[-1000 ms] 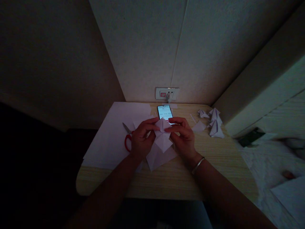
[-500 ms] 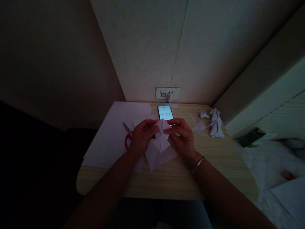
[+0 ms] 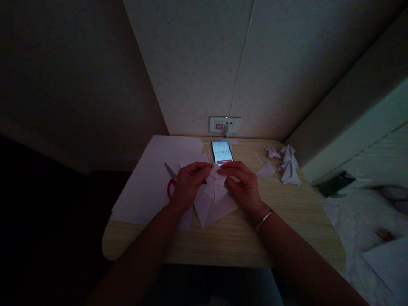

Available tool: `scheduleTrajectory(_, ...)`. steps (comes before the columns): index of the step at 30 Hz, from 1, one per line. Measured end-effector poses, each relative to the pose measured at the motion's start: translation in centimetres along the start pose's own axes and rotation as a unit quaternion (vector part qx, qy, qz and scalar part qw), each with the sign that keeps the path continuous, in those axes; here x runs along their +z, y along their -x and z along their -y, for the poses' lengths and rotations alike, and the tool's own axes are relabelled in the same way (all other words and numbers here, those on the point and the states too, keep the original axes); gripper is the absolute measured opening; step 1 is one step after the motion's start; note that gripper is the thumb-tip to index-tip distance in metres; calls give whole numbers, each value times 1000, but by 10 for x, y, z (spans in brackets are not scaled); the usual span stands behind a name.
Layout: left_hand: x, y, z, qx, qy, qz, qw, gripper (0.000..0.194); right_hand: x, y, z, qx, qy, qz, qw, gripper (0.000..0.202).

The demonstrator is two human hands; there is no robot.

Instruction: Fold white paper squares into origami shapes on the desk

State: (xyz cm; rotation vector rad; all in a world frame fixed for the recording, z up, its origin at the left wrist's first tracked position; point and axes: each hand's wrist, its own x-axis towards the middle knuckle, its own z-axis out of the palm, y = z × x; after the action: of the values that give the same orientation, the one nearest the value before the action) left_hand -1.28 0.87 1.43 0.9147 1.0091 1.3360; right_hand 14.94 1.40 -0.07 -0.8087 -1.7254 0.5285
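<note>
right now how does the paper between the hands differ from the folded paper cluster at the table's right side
The held paper is pinched by the left hand and right hand; the folded paper cluster rests on the table, untouched. The held paper looks flatter, its lower part narrowing to a point; the folded paper cluster looks bulkier. Both are pale and creased.

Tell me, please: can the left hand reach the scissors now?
Probably yes: the scissors lie just beside the left hand, with nothing seen between. But it holds the folded paper, so would likely need to release that.
</note>
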Motion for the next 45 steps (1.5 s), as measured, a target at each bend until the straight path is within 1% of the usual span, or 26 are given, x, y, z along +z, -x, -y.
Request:
scheduleTrajectory(3, 1, 2, -3, -17, 18, 51, 998, 29, 2, -3, 1, 97, -40, -39, 994, 8)
scheduleTrajectory(5, 2, 3, -3, -17, -6, 71, 997, 34, 3, -6, 2, 177, -96, -53, 978, 7)
scheduleTrajectory(7, 2, 3, -3, 1, -62, 56, 996, 32, 4, -8, 2, 247, -159, -49, 955, 11)
scheduleTrajectory(10, 1, 0, -2, 20, -128, 20, 991, 25, 4, -9, 1, 318, -206, -24, 925, 16)
scheduleTrajectory(12, 0, -2, 0, 8, -126, 12, 992, 23, 4, -8, -1, 343, -217, -1, 914, 17)
scheduleTrajectory(15, 0, -4, 4, -24, -93, 9, 995, 21, 5, -8, -2, 364, -241, 23, 899, 17)
scheduleTrajectory(17, 0, -4, 6, -36, -74, 4, 997, 20, 7, -8, -2, 368, -268, 12, 890, 18)
scheduleTrajectory(19, 0, -4, 7, -47, -58, 3, 997, 19, 8, -9, -1, 363, -294, -6, 884, 29)
scheduleTrajectory(21, -1, -4, 7, -61, -41, 11, 997, 19, 8, -10, -1, 350, -307, -13, 885, 34)
scheduleTrajectory(23, -1, -5, 6, -83, -28, 25, 996, 23, 7, -11, -2, 331, -303, -2, 894, 32)
scheduleTrajectory(26, -3, -6, 3, -119, -35, 44, 991, 30, 5, -10, -6, 311, -272, 32, 910, 26)
scheduleTrajectory(29, -4, -7, 2, -126, -59, 31, 990, 25, 3, -6, -10, 296, -222, 82, 925, 19)
scheduleTrajectory(33, -6, -8, 2, -115, -53, -10, 992, 24, -2, -4, -11, 221, -120, 171, 953, 27)
scheduleTrajectory(36, -7, -9, 2, -124, -43, -16, 991, 21, -4, -4, -11, 173, -67, 196, 963, 28)
scheduleTrajectory(40, -6, -8, 2, -137, -24, 6, 990, 19, -3, -5, -11, 160, -63, 176, 969, 22)
scheduleTrajectory(45, -3, -6, 0, -123, -3, 17, 992, 23, 1, -6, -9, 163, -90, 103, 977, 12)
